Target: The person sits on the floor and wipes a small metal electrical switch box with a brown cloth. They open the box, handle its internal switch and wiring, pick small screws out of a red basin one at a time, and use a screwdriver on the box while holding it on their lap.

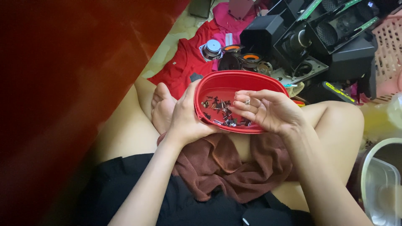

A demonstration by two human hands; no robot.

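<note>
A red oval plastic container (pixel 217 81) rests tilted over my crossed legs, with several small dark and silver screws (pixel 222 111) lying in its lower part. My left hand (pixel 184 117) grips the container's left rim. My right hand (pixel 268 109) lies over the right side of the container with curled fingers reaching in towards the screws; a small silver piece sits by the fingertips. A brown cloth (pixel 226 167) lies in my lap under the container.
Beyond the container on the floor lie a red garment (pixel 184 62), several loose speaker drivers (pixel 240 58) and black speaker boxes (pixel 335 37). A pink basket (pixel 389 50) stands at the right. A clear plastic tub (pixel 381 184) sits at the lower right. A blurred red surface fills the left.
</note>
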